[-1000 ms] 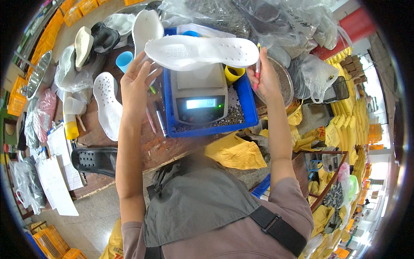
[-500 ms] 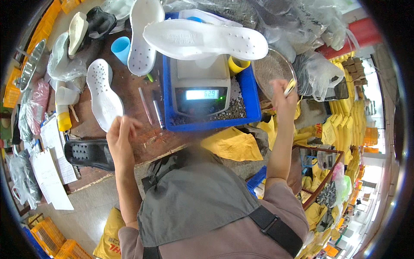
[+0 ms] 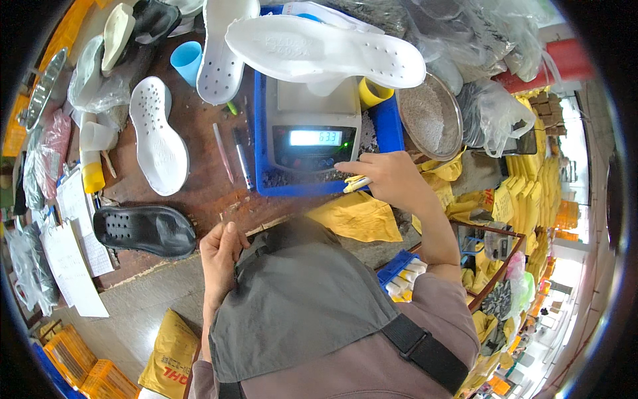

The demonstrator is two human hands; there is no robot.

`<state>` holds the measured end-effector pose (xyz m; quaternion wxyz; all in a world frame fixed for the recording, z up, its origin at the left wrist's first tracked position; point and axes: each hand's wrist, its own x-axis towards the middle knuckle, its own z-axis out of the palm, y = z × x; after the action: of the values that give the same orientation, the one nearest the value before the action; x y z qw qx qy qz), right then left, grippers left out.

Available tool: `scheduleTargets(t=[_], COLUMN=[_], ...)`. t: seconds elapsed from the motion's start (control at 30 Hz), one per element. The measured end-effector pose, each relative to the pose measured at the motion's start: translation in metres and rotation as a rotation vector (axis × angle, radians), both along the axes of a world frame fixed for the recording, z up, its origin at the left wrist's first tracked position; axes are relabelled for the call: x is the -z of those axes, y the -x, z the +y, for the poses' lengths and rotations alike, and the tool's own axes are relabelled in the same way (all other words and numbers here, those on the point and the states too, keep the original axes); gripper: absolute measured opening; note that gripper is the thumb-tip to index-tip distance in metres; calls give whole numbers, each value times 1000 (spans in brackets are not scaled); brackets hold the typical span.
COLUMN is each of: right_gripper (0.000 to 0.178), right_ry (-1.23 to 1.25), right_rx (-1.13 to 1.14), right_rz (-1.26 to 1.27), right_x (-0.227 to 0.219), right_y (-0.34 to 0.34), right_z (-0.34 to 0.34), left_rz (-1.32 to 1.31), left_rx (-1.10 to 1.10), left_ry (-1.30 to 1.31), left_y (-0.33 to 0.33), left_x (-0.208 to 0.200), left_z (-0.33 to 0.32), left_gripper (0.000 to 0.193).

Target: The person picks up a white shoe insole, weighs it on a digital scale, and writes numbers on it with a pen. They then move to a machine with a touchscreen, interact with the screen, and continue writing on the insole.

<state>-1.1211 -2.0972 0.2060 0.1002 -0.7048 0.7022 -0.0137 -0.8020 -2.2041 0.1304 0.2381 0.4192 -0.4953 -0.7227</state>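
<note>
A white shoe sole with holes point(image 3: 325, 52) lies across the top of a digital scale point(image 3: 316, 106) with a lit display. The scale sits inside a blue tray point(image 3: 392, 126) holding dark grains. My right hand point(image 3: 392, 179) is at the tray's near edge, its index finger stretched to the scale's front panel. Its other fingers are closed around a small yellow-and-white tool point(image 3: 357, 183), whose kind I cannot make out. My left hand point(image 3: 222, 249) is curled closed at the table's front edge, with nothing showing in it. Beside it lies a black sole point(image 3: 146, 229).
Another white sole point(image 3: 159, 136), a light blue cup point(image 3: 187, 62), pens point(image 3: 243, 159) and paper sheets point(image 3: 70, 266) lie on the left of the table. Right of the tray are a metal bowl of pale grains point(image 3: 432, 116) and plastic bags point(image 3: 495, 116). A yellow bag point(image 3: 355, 216) lies in front.
My right hand has come down and left from beside the bowl to the scale's panel. My left hand has drawn back from the soles to the table edge. The displayed reading has changed.
</note>
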Motion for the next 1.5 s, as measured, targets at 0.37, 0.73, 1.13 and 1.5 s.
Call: scheduleTargets(t=[0.37,0.73,1.13,1.5], right_gripper=[42,45,43,59], right_ry=[184,266,679,613], right_rx=[92,237,764,745], right_rz=[-98,-238,-958,-1192], right_x=[-1,1,-16,-20], right_y=[27,26,98,107], right_z=[-13,19,6,-16], left_rz=[-16,157,246,329], left_rx=[-64,92,-103,-158], left_ry=[155,168,309,209], left_y=[42,95,118,127], left_x=[-31,-64,-74,-80], left_z=[-52,-80,-106,-100], left_gripper=[24,30,48,56])
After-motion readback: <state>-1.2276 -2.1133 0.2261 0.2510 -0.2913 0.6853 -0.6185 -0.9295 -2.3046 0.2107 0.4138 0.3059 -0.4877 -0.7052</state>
